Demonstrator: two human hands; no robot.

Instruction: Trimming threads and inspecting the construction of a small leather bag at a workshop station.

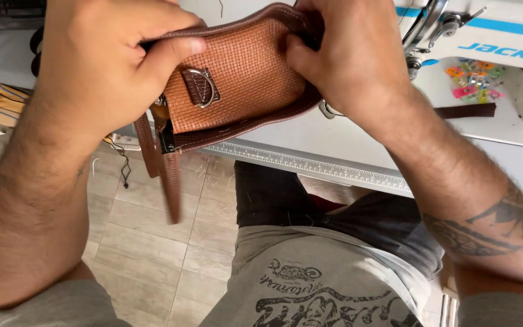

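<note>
Both hands hold one brown woven bag panel [243, 72] up over the near edge of the sewing table [334, 139]. The left hand [101, 57] pinches its left rim, the right hand [349, 57] grips the right rim. It looks like checking the stitched edge. One metal D-ring [204, 88], one strap [171, 175] dangling, one sewing machine [491, 36] far right beside a heap of coloured clips [473, 82].

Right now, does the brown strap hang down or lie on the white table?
It hangs down: the brown strap dangles below the woven brown pouch, over the floor.
</note>
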